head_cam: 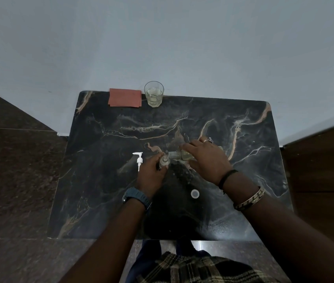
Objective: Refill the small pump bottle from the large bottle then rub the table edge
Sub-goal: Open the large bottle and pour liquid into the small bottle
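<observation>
On the dark marble table, my left hand grips the small clear bottle, which stands upright with its top off. My right hand holds the large clear bottle tipped on its side, its neck pointing left at the small bottle's mouth. The hand hides most of the large bottle. The white pump head lies on the table just left of my left hand. A round clear cap lies between my forearms.
A glass with pale liquid stands at the table's far edge by the wall. A reddish folded sheet lies left of it. Dark floor surrounds the table on the left and near side; a dark wooden surface adjoins on the right.
</observation>
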